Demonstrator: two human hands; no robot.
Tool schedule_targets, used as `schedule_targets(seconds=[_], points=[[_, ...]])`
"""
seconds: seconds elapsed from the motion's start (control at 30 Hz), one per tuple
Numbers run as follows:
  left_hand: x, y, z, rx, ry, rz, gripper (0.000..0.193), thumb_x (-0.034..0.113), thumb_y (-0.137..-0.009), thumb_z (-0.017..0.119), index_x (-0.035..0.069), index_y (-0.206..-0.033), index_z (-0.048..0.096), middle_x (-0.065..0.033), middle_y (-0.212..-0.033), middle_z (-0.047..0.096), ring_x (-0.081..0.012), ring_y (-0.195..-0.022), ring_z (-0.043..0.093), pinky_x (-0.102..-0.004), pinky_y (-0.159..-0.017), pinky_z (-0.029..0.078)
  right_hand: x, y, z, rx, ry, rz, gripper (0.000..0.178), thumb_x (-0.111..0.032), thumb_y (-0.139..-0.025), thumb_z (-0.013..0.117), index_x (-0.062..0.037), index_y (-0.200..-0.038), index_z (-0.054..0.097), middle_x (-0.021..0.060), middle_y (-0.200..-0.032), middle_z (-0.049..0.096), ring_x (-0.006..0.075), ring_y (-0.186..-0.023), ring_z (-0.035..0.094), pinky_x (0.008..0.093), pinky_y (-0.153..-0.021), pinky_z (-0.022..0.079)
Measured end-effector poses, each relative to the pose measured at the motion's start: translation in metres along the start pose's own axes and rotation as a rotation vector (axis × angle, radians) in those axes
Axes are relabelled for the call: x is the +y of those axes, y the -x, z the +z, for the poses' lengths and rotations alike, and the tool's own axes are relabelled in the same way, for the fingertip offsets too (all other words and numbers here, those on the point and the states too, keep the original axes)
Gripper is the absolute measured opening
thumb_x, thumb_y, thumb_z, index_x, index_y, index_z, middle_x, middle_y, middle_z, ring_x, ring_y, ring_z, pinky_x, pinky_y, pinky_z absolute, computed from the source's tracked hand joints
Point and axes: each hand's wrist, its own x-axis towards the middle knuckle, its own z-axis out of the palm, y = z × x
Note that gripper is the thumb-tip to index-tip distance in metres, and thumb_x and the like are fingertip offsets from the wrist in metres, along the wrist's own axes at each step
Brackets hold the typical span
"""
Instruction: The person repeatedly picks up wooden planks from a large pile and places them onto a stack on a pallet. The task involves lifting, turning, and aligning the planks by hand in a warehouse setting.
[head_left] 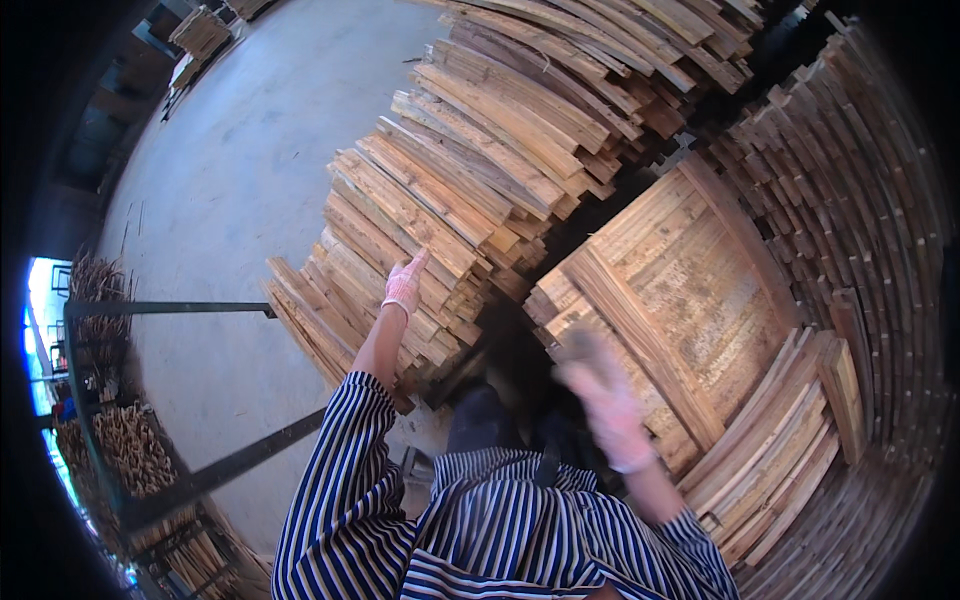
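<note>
My left hand (pixel 404 286), in a pale pinkish work glove, lies over the long stack of rough wooden planks (pixel 440 210). Its fingers look stretched out and touch or nearly touch the top boards; none of them is visibly wrapped round a board. My right hand (pixel 608 410), gloved alike, hovers above the near edge of a wooden panel (pixel 690 300) made of boards with crosswise battens. Motion smears its fingers, so whether they hold anything does not show.
Sawn boards (pixel 770 450) lie beside the panel at the right. A tall wall of stacked timber (pixel 850 190) stands along the right side. A dark metal frame (pixel 190 475) rises at the left. Behind it are bundles of thin sticks (pixel 125 450). Concrete floor (pixel 230 170) extends at the upper left.
</note>
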Motion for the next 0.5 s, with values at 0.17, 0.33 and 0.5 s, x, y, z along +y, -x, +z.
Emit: schedule_targets(seconds=[0.17, 0.33, 0.5], points=[[-0.001, -0.081, 0.002, 0.037, 0.051, -0.102, 0.091, 0.065, -0.077, 0.077, -0.008, -0.128, 0.061, -0.0195, -0.114, 0.067, -0.0274, -0.105, 0.060, -0.0393, -0.091, 0.049, 0.146, -0.181, 0.089, 0.290, 0.282, 0.243, 0.100, -0.062, -0.088, 0.066, 0.0019, -0.155, 0.029, 0.0279, -0.153, 0.041, 0.0365, -0.143, 0.039, 0.0398, -0.116, 0.033], [0.019, -0.111, 0.007, -0.012, -0.278, -0.072, 0.084, 0.067, -0.076, 0.077, -0.009, -0.109, 0.072, -0.0150, -0.104, 0.070, -0.0218, -0.094, 0.059, -0.0378, -0.088, 0.049, 0.192, -0.344, 0.081, 0.876, 0.571, 0.193, 0.096, -0.067, -0.087, 0.063, 0.0022, -0.148, 0.037, 0.0314, -0.154, 0.034, 0.0460, -0.141, 0.037, 0.0465, -0.114, 0.035], [0.033, -0.125, -0.011, -0.283, -0.093, -0.111, 0.059, 0.048, -0.092, 0.068, 0.004, -0.132, 0.065, -0.0090, -0.138, 0.059, -0.0220, -0.122, 0.055, -0.0394, -0.098, 0.049, 0.212, -0.400, 0.060, 0.877, 0.497, 0.341, 0.100, -0.063, -0.082, 0.069, 0.0078, -0.147, 0.042, 0.0301, -0.148, 0.047, 0.0375, -0.138, 0.047, 0.0385, -0.113, 0.038]])
